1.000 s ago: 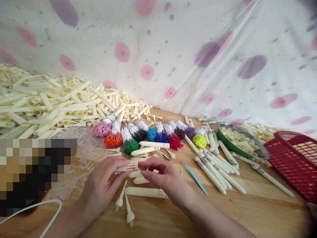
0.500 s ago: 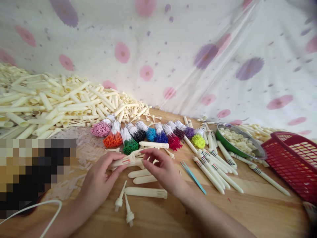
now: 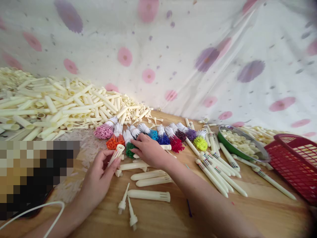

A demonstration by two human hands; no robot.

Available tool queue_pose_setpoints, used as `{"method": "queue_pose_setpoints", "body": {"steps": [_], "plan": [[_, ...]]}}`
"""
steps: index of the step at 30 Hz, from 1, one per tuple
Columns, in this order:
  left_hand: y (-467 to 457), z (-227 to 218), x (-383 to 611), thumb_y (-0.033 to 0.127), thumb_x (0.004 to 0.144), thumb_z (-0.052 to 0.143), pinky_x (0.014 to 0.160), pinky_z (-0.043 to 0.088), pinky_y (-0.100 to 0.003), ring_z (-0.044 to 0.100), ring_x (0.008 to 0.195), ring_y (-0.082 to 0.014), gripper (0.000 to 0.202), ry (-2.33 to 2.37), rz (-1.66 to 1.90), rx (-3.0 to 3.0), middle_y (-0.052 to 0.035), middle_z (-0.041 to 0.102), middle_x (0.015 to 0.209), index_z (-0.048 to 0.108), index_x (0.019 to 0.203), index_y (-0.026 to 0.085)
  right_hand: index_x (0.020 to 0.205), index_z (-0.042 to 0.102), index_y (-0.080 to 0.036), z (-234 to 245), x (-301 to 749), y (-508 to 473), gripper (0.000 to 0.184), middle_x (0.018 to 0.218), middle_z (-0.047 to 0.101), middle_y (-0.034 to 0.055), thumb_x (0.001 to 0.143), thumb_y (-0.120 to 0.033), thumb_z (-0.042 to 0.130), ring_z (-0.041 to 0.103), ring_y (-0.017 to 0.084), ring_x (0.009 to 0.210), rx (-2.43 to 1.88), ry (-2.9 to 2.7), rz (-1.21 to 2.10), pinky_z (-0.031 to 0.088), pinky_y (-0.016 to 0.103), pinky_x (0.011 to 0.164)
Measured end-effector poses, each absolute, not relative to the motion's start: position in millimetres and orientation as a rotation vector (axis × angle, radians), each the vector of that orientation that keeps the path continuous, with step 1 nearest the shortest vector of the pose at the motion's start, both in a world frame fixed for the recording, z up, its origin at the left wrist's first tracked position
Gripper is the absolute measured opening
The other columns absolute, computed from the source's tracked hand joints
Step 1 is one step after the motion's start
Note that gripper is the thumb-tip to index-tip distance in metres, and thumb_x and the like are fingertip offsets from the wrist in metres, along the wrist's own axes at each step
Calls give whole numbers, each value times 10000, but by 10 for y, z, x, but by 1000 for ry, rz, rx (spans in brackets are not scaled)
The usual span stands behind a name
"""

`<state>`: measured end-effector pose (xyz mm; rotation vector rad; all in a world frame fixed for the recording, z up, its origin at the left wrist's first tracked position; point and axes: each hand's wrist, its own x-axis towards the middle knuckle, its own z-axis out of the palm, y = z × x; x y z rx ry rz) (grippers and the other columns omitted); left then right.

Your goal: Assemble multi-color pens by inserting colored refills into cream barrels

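My left hand [image 3: 102, 173] is closed around a cream multicolour pen barrel [image 3: 116, 153], tilted so its holed end faces up. My right hand [image 3: 148, 150] reaches across to the bundle of green pen refills [image 3: 129, 148]. Its thumb and fingertips are bent in at that bundle's right side, and I cannot see what is between them. Orange refills [image 3: 115, 140] lie just left of the green ones, black refills [image 3: 135, 131] just behind. Below my hands rest loose cream barrels [image 3: 148, 195] and two cream plunger-like parts with thin tips [image 3: 132, 218].
Cream tubes [image 3: 61, 102] are heaped at the back left. More coloured refill bundles [image 3: 174, 142] stand in a row. On the right are assembled pens [image 3: 213, 177], a green-sided bowl [image 3: 230, 147] of small cream parts and a red basket [image 3: 292, 168]. A white cable [image 3: 59, 211] crosses the lower left.
My right hand has left the pen barrel and moved back to the green refills. My left hand has turned the barrel so its end points upward. A dark thin stick shows below my right forearm.
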<state>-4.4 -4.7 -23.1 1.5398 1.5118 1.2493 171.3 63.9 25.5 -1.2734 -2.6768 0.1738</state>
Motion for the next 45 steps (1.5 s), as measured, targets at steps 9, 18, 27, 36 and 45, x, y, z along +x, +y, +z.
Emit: {"method": "queue_pose_setpoints", "body": {"steps": [9,18,27,36,45], "plan": [[-68,-195,-13,427,811,531,581,502,-254,588,617,-141,241,1461,1237,1518,17,604,733,507,928,217,1012,691,-160,-42,1875,747,220,898,621,67,882,-283,562,588,137,778,-1019,-2470,123,456,217,705],[-48,-155,37,394,843,512,586,491,-245,573,611,-126,206,1330,1188,1568,25,593,687,507,926,206,882,726,-171,-200,1910,751,275,822,659,51,905,-346,516,615,125,719,-961,-2258,77,453,202,655],[59,-148,114,450,881,456,625,539,-309,620,637,-135,253,1145,1115,1494,-23,661,833,472,922,201,887,710,-197,-117,1850,676,187,796,712,26,885,-306,557,619,170,784,-1363,-2293,-79,427,244,670],[105,-173,151,524,850,457,601,550,-312,657,763,-178,330,1167,1077,1458,-89,638,1046,444,951,210,706,679,-168,53,1781,499,227,688,701,41,879,-189,533,613,157,640,-1432,-2382,-170,370,252,580],[-15,-169,92,417,841,510,618,531,-279,643,839,-202,233,1318,1003,1706,-32,649,910,513,973,226,754,656,-174,511,2417,202,174,630,662,-4,869,-237,543,604,111,557,-1415,-2023,193,422,204,547]]}}
